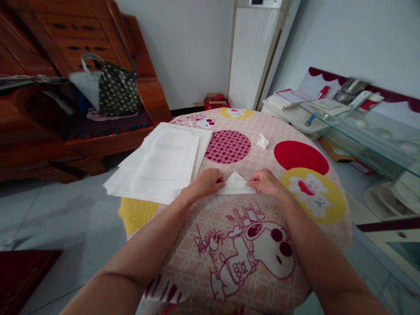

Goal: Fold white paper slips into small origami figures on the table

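Observation:
A small folded sheet of white paper point(235, 183) lies on the patterned tablecloth, with a pointed top and a flat strip along its lower edge. My left hand point(210, 181) pinches its left end between thumb and fingers. At the opposite end, my right hand point(264, 181) grips the paper the same way. Printed marks show faintly on the folded layers. Close to my left forearm is a loose stack of printed white sheets point(164, 159).
A small crumpled or folded white paper piece point(262, 141) sits farther back on the round table point(226, 205). To the right stands a glass-topped cabinet point(364, 131) bearing papers and cups. A wooden bench point(154, 98) with a dark patterned bag point(118, 89) is at left.

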The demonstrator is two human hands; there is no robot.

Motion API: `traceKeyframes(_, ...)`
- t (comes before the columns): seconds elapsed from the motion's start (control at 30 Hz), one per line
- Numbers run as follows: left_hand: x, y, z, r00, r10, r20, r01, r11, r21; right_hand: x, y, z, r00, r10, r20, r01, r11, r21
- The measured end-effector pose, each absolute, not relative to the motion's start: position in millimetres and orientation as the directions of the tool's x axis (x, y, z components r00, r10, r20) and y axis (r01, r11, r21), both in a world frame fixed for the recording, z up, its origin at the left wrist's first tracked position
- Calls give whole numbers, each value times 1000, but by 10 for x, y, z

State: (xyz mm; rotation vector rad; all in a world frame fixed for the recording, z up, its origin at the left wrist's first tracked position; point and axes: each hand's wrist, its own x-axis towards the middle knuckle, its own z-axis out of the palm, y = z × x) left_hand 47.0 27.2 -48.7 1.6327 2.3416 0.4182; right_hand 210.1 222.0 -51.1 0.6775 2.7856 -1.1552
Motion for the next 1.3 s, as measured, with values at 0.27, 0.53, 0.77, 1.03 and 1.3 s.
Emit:
traceKeyframes(0.27,537,292,-504,-439,896,-69,866,443,232,2066,2159,-487,-876,442,-195,466,666,-583)
traceKeyframes(0.53,636,297,-464,-489,867,-97,857,498,136,2049,2117,-451,-857,471,-212,504,675,-539)
traceKeyframes(0.77,664,289,-491,-393,919,-15,904,389,176,2041,2108,-450,-848,492,-197,516,679,-522)
traceKeyframes(1.03,605,314,-611,49,982,183,894,-125,431,2065,2162,-491,-826,536,-177,538,652,-534)
traceKeyframes(1.3,582,319,-656,46,989,141,916,-98,388,2011,2022,-518,-830,537,148,301,657,-692)
